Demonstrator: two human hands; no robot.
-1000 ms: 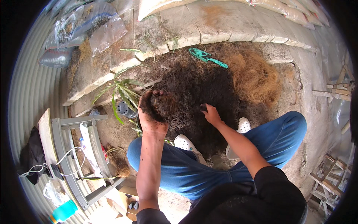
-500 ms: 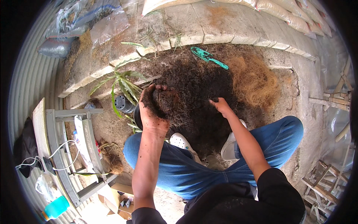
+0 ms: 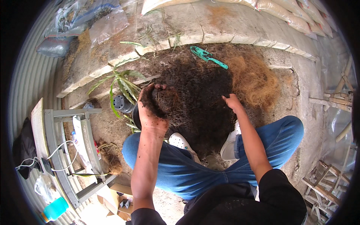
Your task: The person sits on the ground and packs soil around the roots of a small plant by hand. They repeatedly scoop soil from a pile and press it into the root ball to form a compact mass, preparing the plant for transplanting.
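Observation:
My left hand [image 3: 152, 108], smeared with dark soil, is cupped around a soil-covered root ball [image 3: 168, 100] with fine roots hanging from it. Long green leaves [image 3: 125, 84] spread just left of that hand; whether they join the root ball is hidden. Over the right part of the dark soil heap [image 3: 206, 88] is my right hand [image 3: 233, 103], fingers drawn together. Anything between its fingertips is too small to make out. A soil-stained green trowel [image 3: 208, 57] lies at the heap's far edge. Beside it sits a pile of brown coir fibre [image 3: 255, 82].
A grey plant pot with holes [image 3: 122, 103] stands left of my left hand, near a grey metal-framed stand [image 3: 75, 116]. Full sacks [image 3: 277, 11] lie at the far right. Stone edging [image 3: 187, 40] curves behind the soil. My clogs [image 3: 182, 142] flank the heap's near side.
My right hand has moved right, away from the root ball toward the coir fibre. My left hand still holds the root ball, nearly in place.

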